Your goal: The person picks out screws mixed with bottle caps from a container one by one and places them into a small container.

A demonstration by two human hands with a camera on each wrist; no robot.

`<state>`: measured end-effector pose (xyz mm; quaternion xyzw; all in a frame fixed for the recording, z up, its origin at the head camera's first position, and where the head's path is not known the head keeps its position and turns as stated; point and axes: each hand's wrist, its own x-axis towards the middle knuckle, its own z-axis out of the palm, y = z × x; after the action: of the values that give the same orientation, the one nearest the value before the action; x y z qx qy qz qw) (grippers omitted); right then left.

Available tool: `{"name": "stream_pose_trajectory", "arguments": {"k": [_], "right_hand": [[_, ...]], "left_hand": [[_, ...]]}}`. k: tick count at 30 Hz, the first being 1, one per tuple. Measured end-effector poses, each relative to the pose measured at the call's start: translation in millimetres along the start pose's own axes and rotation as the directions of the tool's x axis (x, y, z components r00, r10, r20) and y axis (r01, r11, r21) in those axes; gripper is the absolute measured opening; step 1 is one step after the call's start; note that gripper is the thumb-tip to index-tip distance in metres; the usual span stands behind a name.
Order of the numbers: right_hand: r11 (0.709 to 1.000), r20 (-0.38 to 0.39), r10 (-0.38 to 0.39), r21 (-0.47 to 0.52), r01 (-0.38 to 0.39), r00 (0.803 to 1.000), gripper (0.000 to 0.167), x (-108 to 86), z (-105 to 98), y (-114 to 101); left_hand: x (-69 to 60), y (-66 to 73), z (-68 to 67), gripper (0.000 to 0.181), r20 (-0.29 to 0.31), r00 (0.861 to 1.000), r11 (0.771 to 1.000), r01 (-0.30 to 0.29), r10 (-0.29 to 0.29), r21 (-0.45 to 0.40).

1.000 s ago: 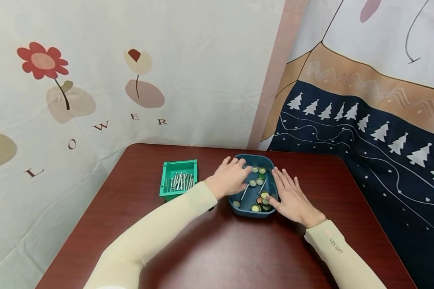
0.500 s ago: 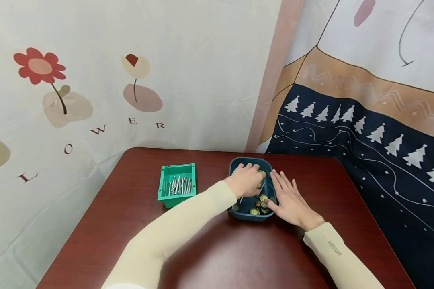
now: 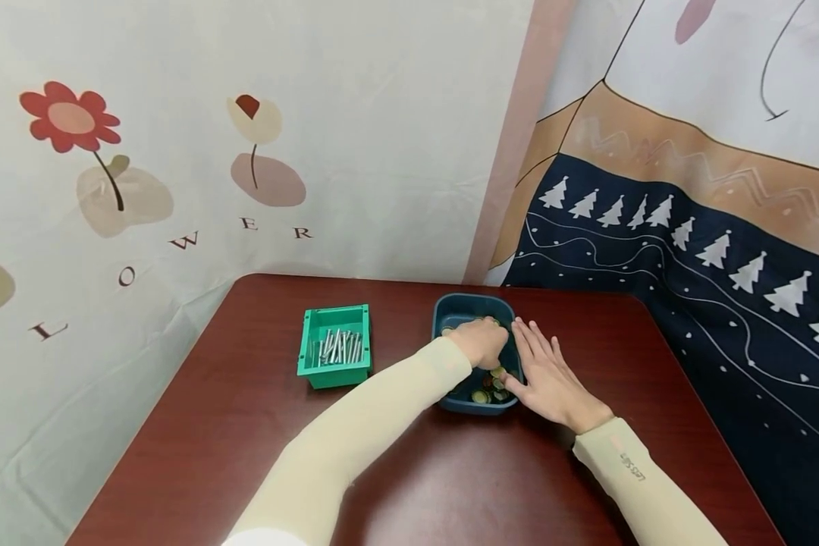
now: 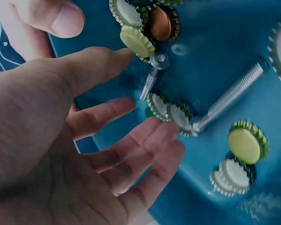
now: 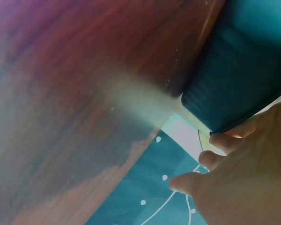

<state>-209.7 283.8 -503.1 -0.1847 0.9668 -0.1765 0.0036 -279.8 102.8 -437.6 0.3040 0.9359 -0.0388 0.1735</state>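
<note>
A blue bin [image 3: 467,297] holds several bottle caps [image 3: 489,396] and a few metal bolts. My left hand [image 3: 479,343] reaches down into it, its fingers loosely bent. In the left wrist view, the fingers of that hand [image 4: 98,136] are spread with nothing between them. Its fingertips lie beside a pair of caps [image 4: 171,112], close to a long bolt [image 4: 232,96] and a shorter bolt [image 4: 152,77]. My right hand [image 3: 553,379] rests against the bin's right rim with straight fingers; its thumb [image 4: 68,21] reaches over the rim.
To the left, a green box [image 3: 334,374] holds several bolts [image 3: 341,347]. Both containers stand on a dark red wooden table [image 3: 444,478]. Behind it hangs a printed cloth [image 3: 382,152], and at the right a dark blue cloth [image 3: 607,250] with white trees.
My left hand has moved right and deeper within the blue bin, now covering the bolts and several caps in the head view. The right hand stays against the rim.
</note>
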Motion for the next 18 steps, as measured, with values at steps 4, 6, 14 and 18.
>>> {"name": "stream_pose_trajectory", "arguments": {"k": [4, 6, 14, 18], "right_hand": [[1.000, 0.008, 0.000, -0.004, 0.000, 1.000, 0.097, -0.1, 1, 0], [1.000, 0.010, 0.002, 0.000, -0.002, 1.000, 0.097, 0.8, 0, 0], [1.000, 0.009, 0.005, 0.002, -0.005, 1.000, 0.099, 0.8, 0, 1], [1.000, 0.003, -0.006, -0.011, 0.006, 1.000, 0.099, 0.2, 1, 1]], "left_hand": [[60.5, -8.7, 35.6, 0.053, 0.026, 1.000, 0.999, 0.013, -0.012, -0.036], [88.9, -14.1, 52.3, 0.055, 0.032, 0.999, 0.999, 0.010, -0.009, -0.042], [119.9, -17.2, 68.0, 0.069, 0.079, 0.996, 0.999, 0.031, -0.027, -0.044], [115.8, -15.4, 67.2, 0.071, 0.123, 0.990, 0.996, 0.072, -0.065, -0.050]]}}
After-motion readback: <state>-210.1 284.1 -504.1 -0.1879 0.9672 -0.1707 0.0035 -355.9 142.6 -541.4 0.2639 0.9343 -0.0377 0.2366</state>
